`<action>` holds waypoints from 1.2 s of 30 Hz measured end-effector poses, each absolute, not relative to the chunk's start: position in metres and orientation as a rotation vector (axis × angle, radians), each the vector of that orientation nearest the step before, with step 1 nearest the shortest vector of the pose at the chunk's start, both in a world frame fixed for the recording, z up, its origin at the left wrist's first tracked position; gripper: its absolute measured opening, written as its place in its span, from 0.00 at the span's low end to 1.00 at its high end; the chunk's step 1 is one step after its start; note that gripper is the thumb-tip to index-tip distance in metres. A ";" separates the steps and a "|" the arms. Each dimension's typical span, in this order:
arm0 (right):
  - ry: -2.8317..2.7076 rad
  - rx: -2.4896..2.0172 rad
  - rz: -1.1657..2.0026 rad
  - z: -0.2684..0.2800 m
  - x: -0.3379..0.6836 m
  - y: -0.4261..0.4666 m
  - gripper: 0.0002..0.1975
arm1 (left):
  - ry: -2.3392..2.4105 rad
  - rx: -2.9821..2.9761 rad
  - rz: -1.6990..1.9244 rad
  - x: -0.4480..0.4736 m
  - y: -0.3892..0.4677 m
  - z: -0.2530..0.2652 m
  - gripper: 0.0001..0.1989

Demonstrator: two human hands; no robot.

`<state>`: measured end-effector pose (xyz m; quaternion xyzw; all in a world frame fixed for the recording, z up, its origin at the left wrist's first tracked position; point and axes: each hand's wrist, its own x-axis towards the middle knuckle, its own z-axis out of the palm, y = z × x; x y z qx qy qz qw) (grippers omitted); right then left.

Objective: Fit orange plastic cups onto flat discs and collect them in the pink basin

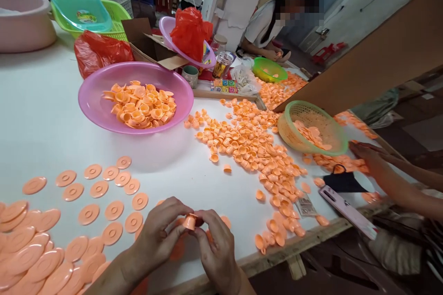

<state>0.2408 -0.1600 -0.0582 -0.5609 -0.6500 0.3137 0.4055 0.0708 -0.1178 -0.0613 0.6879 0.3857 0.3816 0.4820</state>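
Note:
Between the fingertips of both hands is a small orange toy cup [189,222], held just above the white table near its front edge. My left hand [162,228] pinches it from the left, and my right hand [216,244] grips it from the right. Orange toy saucers [114,210] lie spread to the left of my hands, overlapping in a heap at the lower left. To the right, a long pile of loose toy cups [249,140] covers the table. A few orange pieces lie partly hidden beneath my hands.
A pink basin [90,101] of joined cups and saucers stands behind. A green basket [287,133] holds saucers. A phone [346,212] and black mask [346,179] lie near a co-worker's arms [391,175]. Another person [263,32] sits at the far end beside a cardboard divider [363,50].

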 end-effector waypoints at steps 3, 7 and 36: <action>-1.737 -1.404 0.824 -0.061 0.257 -0.147 0.15 | 1.025 1.688 0.947 0.070 -0.108 -0.061 0.09; -1.682 -1.586 0.454 -0.071 0.298 -0.097 0.17 | 1.523 1.628 1.240 0.049 -0.034 -0.027 0.13; -0.839 -1.886 1.167 -0.092 0.318 -0.123 0.06 | 1.059 2.182 0.471 0.156 -0.070 -0.107 0.05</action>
